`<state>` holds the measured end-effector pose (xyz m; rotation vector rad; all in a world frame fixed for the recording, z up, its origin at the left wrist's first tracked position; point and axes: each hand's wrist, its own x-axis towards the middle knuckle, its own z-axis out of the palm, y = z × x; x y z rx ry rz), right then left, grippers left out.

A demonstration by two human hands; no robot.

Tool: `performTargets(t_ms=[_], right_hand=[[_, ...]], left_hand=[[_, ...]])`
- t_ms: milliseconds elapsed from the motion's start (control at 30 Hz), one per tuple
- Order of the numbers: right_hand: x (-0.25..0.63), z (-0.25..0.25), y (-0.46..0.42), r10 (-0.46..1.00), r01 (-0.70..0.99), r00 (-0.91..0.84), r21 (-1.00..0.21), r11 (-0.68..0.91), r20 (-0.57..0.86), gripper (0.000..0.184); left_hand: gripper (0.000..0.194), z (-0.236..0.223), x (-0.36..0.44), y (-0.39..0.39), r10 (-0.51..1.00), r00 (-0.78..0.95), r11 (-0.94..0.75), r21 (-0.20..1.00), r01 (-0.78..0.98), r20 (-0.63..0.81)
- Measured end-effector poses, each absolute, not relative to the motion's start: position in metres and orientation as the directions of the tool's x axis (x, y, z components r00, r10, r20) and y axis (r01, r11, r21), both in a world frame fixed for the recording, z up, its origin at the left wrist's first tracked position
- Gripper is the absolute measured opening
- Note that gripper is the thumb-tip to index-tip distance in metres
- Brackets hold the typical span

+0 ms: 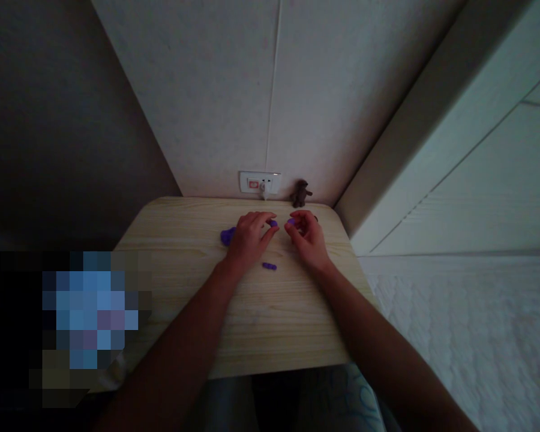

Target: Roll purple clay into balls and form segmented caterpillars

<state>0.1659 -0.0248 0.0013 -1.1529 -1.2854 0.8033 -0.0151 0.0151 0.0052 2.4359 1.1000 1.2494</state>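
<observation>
Because a short ridged purple roll (269, 266) lies loose on the wooden tabletop (288, 324), near and between the arms, a carelessly lowered wrist could flatten it. Farther off, a larger purple lump (227, 236), apparently modelling clay, sits just left of the left hand (251, 236); a sideways slip could dent it. That hand is nearly closed, pinching a small purple piece (273, 224) between thumb and forefinger. To its right, the right hand (306, 235), fingers curled, holds a lighter purple piece (291, 222) at its fingertips; squeezing too hard could misshape either. At the far edge stands a brown figurine (301, 193), which an overlong reach could topple.
</observation>
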Motion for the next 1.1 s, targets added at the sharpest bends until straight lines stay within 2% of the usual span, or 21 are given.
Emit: performTargets(t_ms=[133,533,767,933,1100], right_hand=[[0.1621,0.0018,-0.0234,0.948,0.028,0.164,-0.961,0.274,0.275,0.043],[0.1631,0.0063,-0.0214,0.962,-0.035,0.132,-0.969,0.245,0.239,0.044],[0.1645,0.0069,-0.022,0.959,-0.015,0.169,-0.973,0.231,0.225,0.042],[0.1626,0.0061,-0.0224,0.946,-0.022,0.205,-0.965,0.26,0.25,0.045],[0.1629,0.0061,-0.0237,0.942,0.056,0.186,-0.96,0.274,0.28,0.042]], left_hand=[[0.016,0.0031,-0.0169,0.0187,0.685,0.266,-0.715,0.553,0.428,0.679],[0.021,0.0032,-0.0173,0.0177,0.707,0.282,-0.703,0.602,0.38,0.648],[0.022,0.0055,-0.0151,0.0149,0.67,0.303,-0.741,0.587,0.326,0.678],[0.021,0.0064,-0.0136,0.0143,0.697,0.279,-0.715,0.614,0.335,0.66],[0.019,0.0061,-0.0137,0.0143,0.719,0.254,-0.692,0.635,0.344,0.646]])
